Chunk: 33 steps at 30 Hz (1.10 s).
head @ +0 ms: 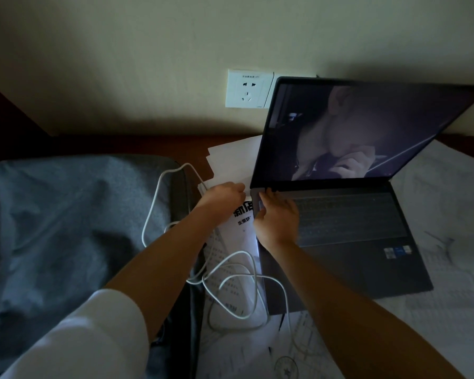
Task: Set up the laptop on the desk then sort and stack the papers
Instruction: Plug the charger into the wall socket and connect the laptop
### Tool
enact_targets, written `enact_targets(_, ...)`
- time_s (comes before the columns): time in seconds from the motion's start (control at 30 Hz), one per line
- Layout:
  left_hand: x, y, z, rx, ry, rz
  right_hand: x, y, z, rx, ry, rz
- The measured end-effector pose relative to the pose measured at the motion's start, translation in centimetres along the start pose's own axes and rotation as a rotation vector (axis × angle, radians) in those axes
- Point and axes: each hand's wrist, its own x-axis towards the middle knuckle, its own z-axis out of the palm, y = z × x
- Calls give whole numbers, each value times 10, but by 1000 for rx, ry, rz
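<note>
Both hands working at the laptop (340,222) setup step — left hand (225,195) pinching the white charging cable (151,214) end, right hand (278,214) lying flat, steadying the base; next, seating the plug squarely into the side port — papers (236,242) waiting unsorted.

Grey fabric bag (66,228): lower left of frame, soft, creased, w/ dark zip edge along its right side.
White wall socket (248,88): upper centre, on cream wall (148,50), nothing plugged in.
White cable (230,283): loose loops, centre to lower centre, part draped over bag's right edge.
</note>
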Motion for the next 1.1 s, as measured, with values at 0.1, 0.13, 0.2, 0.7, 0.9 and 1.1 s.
enact_targets(0.1, 0, 1, 0, 2, 4, -1, 0, 0, 1, -3, -4, -13)
enact_targets(0.13, -1, 1, 0, -3, 3, -5, 0, 0, 1, -7, -11, -17)
enact_targets(0.2, 0, 2, 0, -4, 2, -26, 0, 1, 0, -17, -29, -17)
enact_targets(0.7, 5, 10, -5, -106, -93, -171, 0, 12, -11, -60, -276, -57)
enact_targets(0.9, -11, 18, -8, -177, -23, -229, -19, 13, -29, 72, -253, -6)
enact_targets(1.1, -39, 31, -12, -305, -21, -283, -49, 7, -56, 211, -228, 107)
